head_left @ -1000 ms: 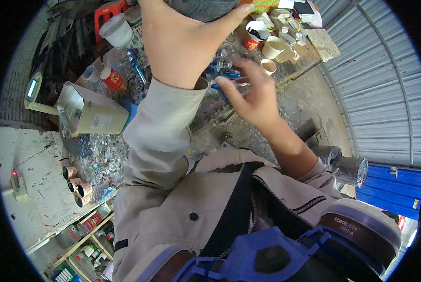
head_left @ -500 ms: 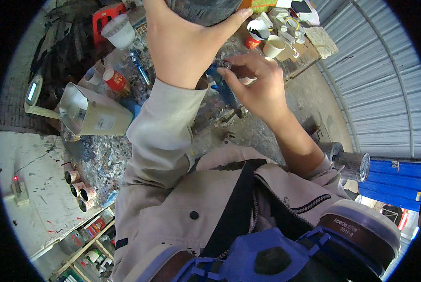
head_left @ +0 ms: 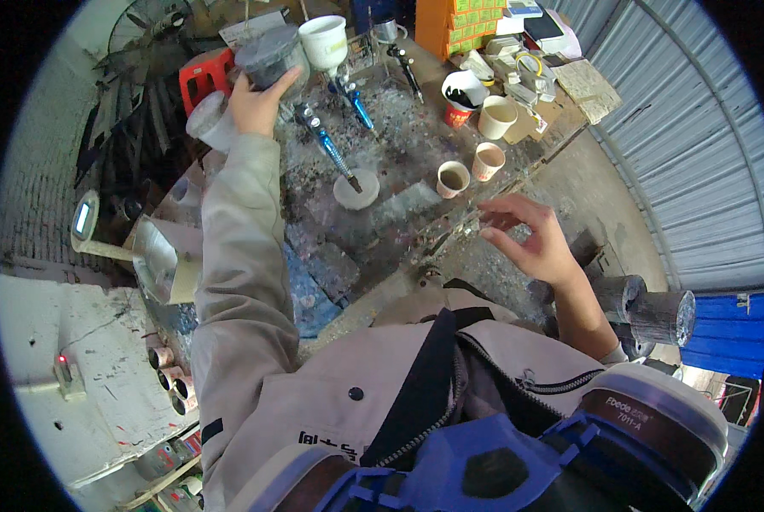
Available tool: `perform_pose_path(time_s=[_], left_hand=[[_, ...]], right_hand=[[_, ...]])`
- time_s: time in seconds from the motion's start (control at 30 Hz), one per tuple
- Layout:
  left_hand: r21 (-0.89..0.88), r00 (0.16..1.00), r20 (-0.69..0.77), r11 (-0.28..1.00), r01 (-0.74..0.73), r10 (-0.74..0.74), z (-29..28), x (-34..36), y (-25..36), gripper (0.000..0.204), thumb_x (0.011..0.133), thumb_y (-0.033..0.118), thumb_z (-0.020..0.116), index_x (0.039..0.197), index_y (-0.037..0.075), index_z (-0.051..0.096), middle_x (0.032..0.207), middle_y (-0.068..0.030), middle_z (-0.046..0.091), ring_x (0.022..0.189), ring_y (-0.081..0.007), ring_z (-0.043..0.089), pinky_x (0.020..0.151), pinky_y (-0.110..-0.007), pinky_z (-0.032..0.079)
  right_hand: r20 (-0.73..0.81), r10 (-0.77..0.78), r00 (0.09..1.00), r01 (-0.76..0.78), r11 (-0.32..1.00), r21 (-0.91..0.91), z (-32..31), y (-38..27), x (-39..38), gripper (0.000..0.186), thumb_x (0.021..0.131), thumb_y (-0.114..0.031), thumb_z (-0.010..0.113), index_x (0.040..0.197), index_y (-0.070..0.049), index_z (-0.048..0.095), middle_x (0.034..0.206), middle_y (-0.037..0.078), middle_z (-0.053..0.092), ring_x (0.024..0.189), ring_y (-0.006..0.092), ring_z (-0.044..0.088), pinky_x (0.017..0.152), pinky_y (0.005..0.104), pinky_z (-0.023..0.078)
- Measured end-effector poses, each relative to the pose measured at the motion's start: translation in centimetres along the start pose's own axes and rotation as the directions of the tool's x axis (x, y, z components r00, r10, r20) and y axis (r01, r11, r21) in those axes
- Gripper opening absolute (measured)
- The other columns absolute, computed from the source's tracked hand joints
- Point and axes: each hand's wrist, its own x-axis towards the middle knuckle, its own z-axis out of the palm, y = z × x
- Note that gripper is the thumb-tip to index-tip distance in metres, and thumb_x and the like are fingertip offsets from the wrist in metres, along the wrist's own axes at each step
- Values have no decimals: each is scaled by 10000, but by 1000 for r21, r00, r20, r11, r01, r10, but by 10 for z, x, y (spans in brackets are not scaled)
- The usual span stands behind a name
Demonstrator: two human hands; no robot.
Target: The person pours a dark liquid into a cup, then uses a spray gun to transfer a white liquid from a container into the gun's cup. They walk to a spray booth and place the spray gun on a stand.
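Gray tub (head_left: 275,56) farther left, seemingly in left hand (head_left: 256,109)

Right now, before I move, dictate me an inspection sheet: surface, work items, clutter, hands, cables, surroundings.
Surface: bench, stained and speckled.
Work items: grey tub; blue spray gun reaching over a white disc.
Clutter: paper cups near the bench's edge.
Hands: left hand gripping the grey tub; right hand open, nothing visible in it.
Cables: thin dark cord, left side.
Surroundings: corrugated wall right, red stool left.
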Motion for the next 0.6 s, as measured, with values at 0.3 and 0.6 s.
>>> perform_pose_path(time_s=[0.3,0.6], left_hand=[[248,991,-26,959,136,-134,-12,43,-82,684,753,271,1006,1295,-29,717,1208,-85,783,1053,-154,718,970,-319,541],[331,986,-158,944,2,53,6,-6,-83,733,854,209,939,1441,-55,589,1389,-149,683,1252,-219,640,1095,-366,478]], right_hand=[[-9,142,990,-138,974,179,-36,59,21,271,945,-71,811,1200,0,752,1075,125,765,904,184,744,800,318,598],[255,56,965,-80,993,85,30,129,194,409,967,-376,772,1074,19,767,908,148,775,811,275,762,769,369,604]])
